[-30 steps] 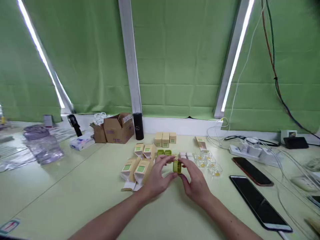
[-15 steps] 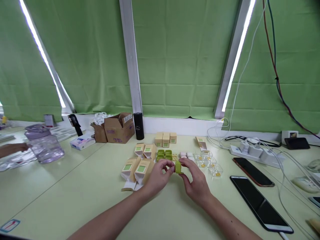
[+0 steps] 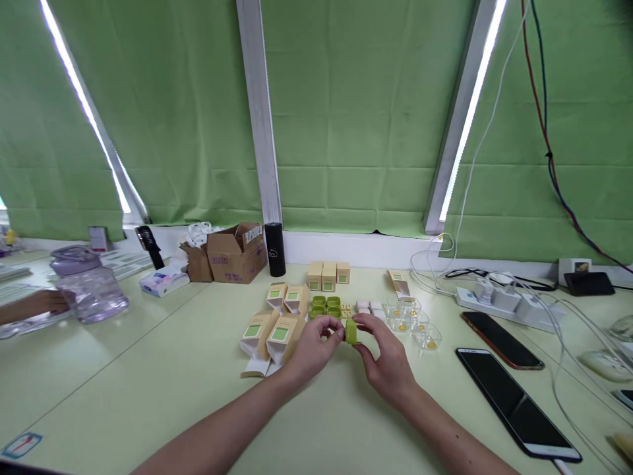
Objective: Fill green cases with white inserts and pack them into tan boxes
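Note:
A small green square container (image 3: 351, 332) is tilted on its side between my hands, above the table. My right hand (image 3: 388, 363) grips it by its edges between thumb and index finger. My left hand (image 3: 319, 346) is closed in a pinch at the container's left side; whatever its fingertips hold is too small to make out. Just behind are several green containers (image 3: 325, 306), small yellowish pieces (image 3: 346, 310) and white pieces (image 3: 370, 308). Clear cups with yellow bits (image 3: 413, 320) sit right of these. Several opened cardboard boxes (image 3: 279, 335) stand to the left.
Closed small boxes (image 3: 328, 276) and a flattened carton (image 3: 398, 284) lie farther back. Phones (image 3: 517, 402), a power strip (image 3: 507, 305) and cables occupy the right. A large brown box (image 3: 236, 254), black bottle (image 3: 275, 249) and purple jug (image 3: 89, 287) are leftward, near another person's hand (image 3: 52, 302).
The green container has shifted very slightly left within my hands, which keep nearly the same pose. At far left, the other person's hand has moved right, toward the jug.

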The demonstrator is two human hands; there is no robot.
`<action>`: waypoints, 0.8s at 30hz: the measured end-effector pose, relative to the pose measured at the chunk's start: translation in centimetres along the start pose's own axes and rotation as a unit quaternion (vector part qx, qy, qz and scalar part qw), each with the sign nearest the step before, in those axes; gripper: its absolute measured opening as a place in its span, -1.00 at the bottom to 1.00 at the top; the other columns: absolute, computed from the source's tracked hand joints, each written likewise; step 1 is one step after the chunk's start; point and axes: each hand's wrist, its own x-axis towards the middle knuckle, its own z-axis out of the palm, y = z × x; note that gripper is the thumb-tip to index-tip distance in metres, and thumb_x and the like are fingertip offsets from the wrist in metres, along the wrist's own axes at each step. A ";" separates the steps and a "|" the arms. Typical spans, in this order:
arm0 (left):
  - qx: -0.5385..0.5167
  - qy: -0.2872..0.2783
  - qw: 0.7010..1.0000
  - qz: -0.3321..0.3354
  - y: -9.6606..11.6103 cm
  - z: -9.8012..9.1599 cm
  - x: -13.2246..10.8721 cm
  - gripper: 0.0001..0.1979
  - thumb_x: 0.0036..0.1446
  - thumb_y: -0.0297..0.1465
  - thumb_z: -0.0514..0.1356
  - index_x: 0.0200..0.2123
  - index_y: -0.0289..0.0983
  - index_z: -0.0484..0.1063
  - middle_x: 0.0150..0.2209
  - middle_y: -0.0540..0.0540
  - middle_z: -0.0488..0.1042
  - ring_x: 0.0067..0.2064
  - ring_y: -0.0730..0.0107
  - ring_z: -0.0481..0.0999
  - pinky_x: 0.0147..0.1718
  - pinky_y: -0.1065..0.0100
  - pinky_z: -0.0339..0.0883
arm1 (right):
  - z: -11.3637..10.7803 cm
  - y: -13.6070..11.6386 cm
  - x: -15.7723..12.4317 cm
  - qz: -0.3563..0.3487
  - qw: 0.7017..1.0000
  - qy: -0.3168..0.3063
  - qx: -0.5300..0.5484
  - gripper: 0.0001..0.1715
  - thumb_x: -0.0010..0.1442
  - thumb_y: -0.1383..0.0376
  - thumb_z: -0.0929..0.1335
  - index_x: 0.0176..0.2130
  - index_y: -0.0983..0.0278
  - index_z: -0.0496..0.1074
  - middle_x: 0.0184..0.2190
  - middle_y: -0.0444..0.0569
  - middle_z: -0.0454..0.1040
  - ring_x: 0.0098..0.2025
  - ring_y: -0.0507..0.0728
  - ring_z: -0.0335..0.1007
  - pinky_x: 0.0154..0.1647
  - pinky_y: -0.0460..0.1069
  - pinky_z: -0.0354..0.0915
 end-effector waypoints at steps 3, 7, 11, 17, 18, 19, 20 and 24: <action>-0.001 -0.001 1.000 -0.003 0.1 0.0 0.0 -0.74 0.14 -0.17 0.28 -0.33 -0.27 0.48 -0.33 -0.11 0.51 -0.27 0.28 0.45 -0.21 0.27 0.34 | 0.0 -0.1 0.1 0.010 1.000 0.000 0.010 -0.48 0.32 0.42 0.30 0.23 0.15 0.30 0.12 0.09 0.49 0.13 0.24 0.49 0.09 0.20 0.55; -0.004 0.002 1.000 -0.005 -0.1 -0.1 0.1 -0.72 0.13 -0.15 0.29 -0.35 -0.27 0.48 -0.34 -0.10 0.51 -0.27 0.28 0.45 -0.22 0.28 0.34 | 0.0 0.1 0.0 0.015 1.000 -0.001 0.016 -0.48 0.32 0.42 0.29 0.23 0.14 0.30 0.11 0.09 0.48 0.13 0.24 0.49 0.10 0.20 0.55; -0.006 0.003 1.000 -0.008 -0.1 -0.1 0.0 -0.72 0.13 -0.15 0.29 -0.35 -0.27 0.48 -0.35 -0.10 0.50 -0.27 0.28 0.45 -0.21 0.28 0.34 | 0.0 0.2 -0.1 0.018 1.000 -0.004 0.022 -0.48 0.32 0.43 0.29 0.23 0.14 0.30 0.12 0.10 0.48 0.13 0.24 0.48 0.10 0.20 0.54; -0.019 0.002 1.000 -0.010 0.1 -0.1 -0.1 -0.73 0.13 -0.16 0.29 -0.36 -0.27 0.48 -0.36 -0.09 0.50 -0.27 0.27 0.47 -0.21 0.28 0.35 | 0.0 0.1 0.1 0.018 1.000 -0.003 0.024 -0.49 0.32 0.41 0.29 0.22 0.15 0.31 0.10 0.11 0.49 0.11 0.25 0.50 0.08 0.21 0.56; -0.021 0.001 1.000 -0.010 0.1 -0.1 -0.1 -0.73 0.12 -0.16 0.30 -0.36 -0.27 0.48 -0.36 -0.09 0.51 -0.28 0.27 0.47 -0.21 0.28 0.36 | 0.0 0.1 0.1 0.018 1.000 -0.003 0.024 -0.49 0.32 0.41 0.29 0.22 0.15 0.31 0.10 0.11 0.49 0.11 0.25 0.50 0.08 0.21 0.56; -0.022 0.001 1.000 -0.010 0.1 -0.1 -0.1 -0.73 0.12 -0.16 0.30 -0.36 -0.27 0.48 -0.36 -0.09 0.51 -0.28 0.26 0.47 -0.21 0.27 0.37 | 0.0 0.1 0.1 0.018 1.000 -0.002 0.025 -0.50 0.32 0.41 0.29 0.22 0.15 0.31 0.10 0.11 0.49 0.11 0.25 0.50 0.08 0.21 0.56; -0.022 0.001 1.000 -0.011 0.1 -0.1 -0.1 -0.73 0.12 -0.16 0.30 -0.36 -0.27 0.48 -0.37 -0.09 0.51 -0.27 0.26 0.48 -0.21 0.27 0.37 | 0.0 0.1 0.1 0.018 1.000 -0.003 0.026 -0.50 0.32 0.41 0.29 0.22 0.15 0.31 0.10 0.11 0.49 0.11 0.25 0.50 0.08 0.22 0.56; -0.029 0.001 1.000 -0.010 0.1 -0.1 -0.1 -0.73 0.12 -0.16 0.31 -0.37 -0.26 0.48 -0.37 -0.09 0.51 -0.28 0.26 0.48 -0.22 0.28 0.38 | 0.0 0.1 0.1 0.020 0.999 -0.006 0.027 -0.50 0.32 0.41 0.29 0.22 0.15 0.31 0.11 0.11 0.48 0.11 0.25 0.49 0.08 0.22 0.56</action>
